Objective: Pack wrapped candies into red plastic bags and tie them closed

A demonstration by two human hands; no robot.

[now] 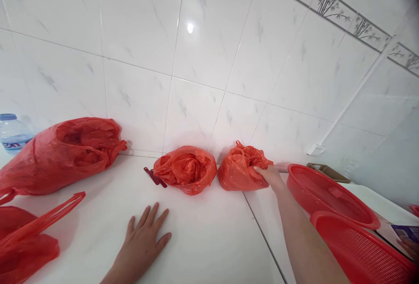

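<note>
My right hand point(270, 175) grips the side of a red plastic bag point(240, 171) by the wall, its thumb on the crumpled top; the other fingers are partly hidden. The bag's contents do not show. My left hand point(143, 239) lies flat on the white table point(209, 236), fingers spread, holding nothing. Beyond it, a second red plastic bag point(186, 170) stands with its top bunched inward. Slim dark red pieces with small holes at their ends, like tool handles point(155, 177), lie against that bag's left side.
A large full red bag point(49, 153) and another red bag point(26, 244) occupy the left, near a water bottle point(15, 133). On the right are red plastic baskets point(330, 192), point(366, 249). A person's hand point(409, 245) shows at the right edge. Tiled wall point(203, 109) closes the back.
</note>
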